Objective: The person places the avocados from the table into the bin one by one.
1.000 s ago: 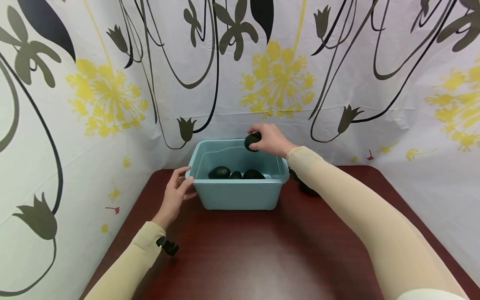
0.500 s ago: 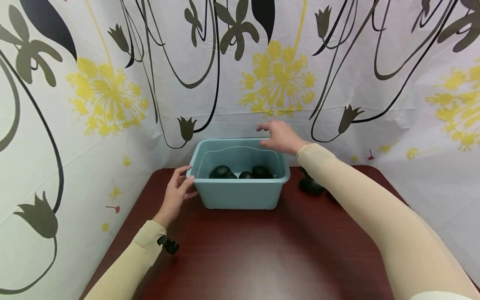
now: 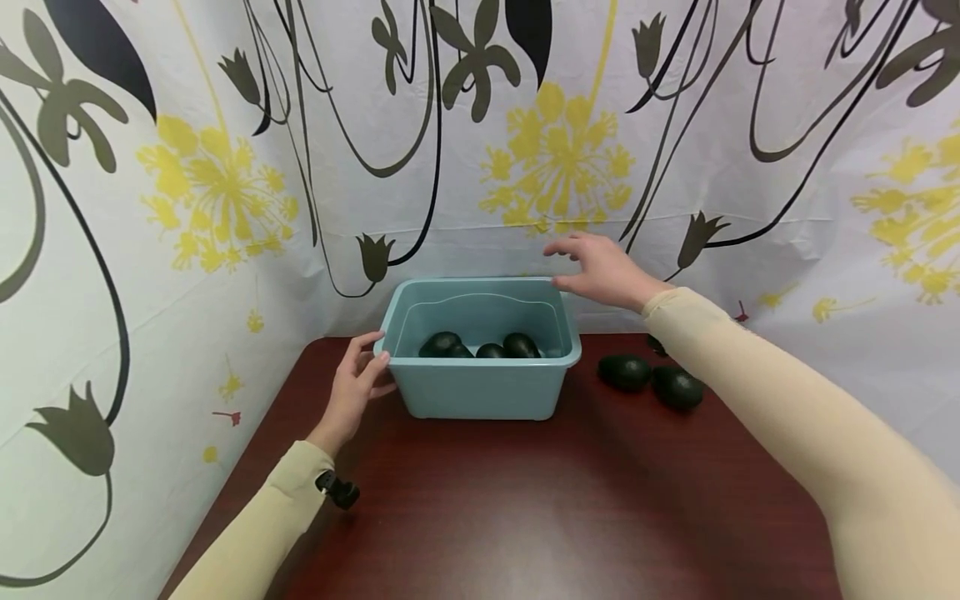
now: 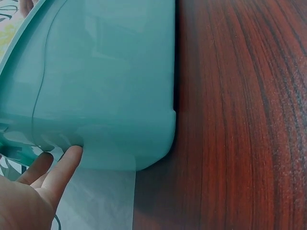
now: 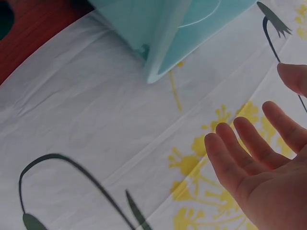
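A light blue plastic bin [image 3: 480, 390] stands on the table with several dark green avocados [image 3: 442, 343] lying inside. My left hand [image 3: 352, 387] touches the bin's left front corner, thumb and fingers at the rim. In the left wrist view, straight fingers [image 4: 64, 167] rest against the outer wall. My right hand [image 3: 603, 271] hovers above and beside the bin's right rear corner. It holds nothing, its fingers spread and relaxed in the right wrist view. Two more avocados [image 3: 624, 372] [image 3: 677, 388] sit on the table right of the bin; another is mostly hidden behind my right forearm.
The dark red wooden table [image 3: 480, 500] extends in front of the bin. A white cloth [image 3: 480, 192] with printed flowers hangs close behind the bin and along both sides. A black band [image 3: 337, 489] is around my left wrist.
My right hand held an avocado over the bin, let it go inside, then moved right, off the bin. Avocados in the bin shifted. My left hand stays at the corner.
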`<state>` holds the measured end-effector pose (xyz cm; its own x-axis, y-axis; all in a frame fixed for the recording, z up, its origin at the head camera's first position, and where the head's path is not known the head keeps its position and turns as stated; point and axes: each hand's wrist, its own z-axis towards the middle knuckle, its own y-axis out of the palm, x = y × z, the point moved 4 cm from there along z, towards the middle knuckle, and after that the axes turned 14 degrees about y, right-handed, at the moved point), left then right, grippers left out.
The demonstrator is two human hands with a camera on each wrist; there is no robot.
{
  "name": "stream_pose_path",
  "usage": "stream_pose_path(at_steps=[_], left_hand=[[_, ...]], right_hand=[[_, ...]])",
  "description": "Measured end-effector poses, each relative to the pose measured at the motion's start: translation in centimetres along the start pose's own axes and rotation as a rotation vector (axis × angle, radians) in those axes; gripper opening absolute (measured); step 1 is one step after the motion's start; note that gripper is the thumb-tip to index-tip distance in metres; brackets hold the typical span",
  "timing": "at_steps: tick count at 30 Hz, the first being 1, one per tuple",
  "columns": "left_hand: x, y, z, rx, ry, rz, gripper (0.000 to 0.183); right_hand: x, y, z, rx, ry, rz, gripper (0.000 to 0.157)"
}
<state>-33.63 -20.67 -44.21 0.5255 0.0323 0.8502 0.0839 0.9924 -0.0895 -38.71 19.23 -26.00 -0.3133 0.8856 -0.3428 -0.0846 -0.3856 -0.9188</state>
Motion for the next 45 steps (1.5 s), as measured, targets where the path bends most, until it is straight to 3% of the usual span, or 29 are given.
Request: stream_pose_path(at_steps=[18, 35, 45], left_hand=[[0.0, 0.0, -0.1, -0.002, 0.009, 0.003, 0.05], [-0.1, -0.1, -0.4, 0.013, -0.001, 0.0, 0.05], [3.1, 0.3, -0.6, -0.049, -0.029, -0.052, 0.058]], right_hand=[[4.0, -0.4, -3.0, 0.006, -0.001, -0.079, 0.051], [7.0, 1.3, -6.8, -0.001, 0.047, -0.142, 0.054], [9.9, 2.2, -9.8, -0.039, 0.053, -0.121, 0.051]])
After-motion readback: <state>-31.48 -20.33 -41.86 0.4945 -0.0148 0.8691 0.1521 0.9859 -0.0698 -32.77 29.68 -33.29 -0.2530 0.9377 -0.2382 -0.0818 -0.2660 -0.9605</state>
